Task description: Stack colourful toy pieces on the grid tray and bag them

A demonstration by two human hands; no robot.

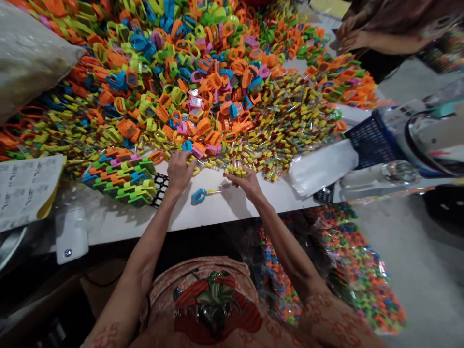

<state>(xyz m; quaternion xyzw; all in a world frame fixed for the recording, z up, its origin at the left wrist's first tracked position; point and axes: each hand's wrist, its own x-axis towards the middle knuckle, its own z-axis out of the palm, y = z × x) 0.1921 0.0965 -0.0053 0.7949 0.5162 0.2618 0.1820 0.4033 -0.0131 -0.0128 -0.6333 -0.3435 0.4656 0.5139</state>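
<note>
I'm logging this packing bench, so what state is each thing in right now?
toy heap, loose, unsorted.
left hand, fingers bent at the heap's near edge, grip unclear.
right hand, fingers curled over yellow pieces, grip unclear.
stacked toys, in neat rows.
blue toy, lying alone on the table, untouched.
blue basket, upright.
clear bags, filled, below the table.

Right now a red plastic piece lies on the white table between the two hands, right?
No. The plastic piece lying on the white table between the left hand and right hand is blue, not red; the head view shows it.
</note>
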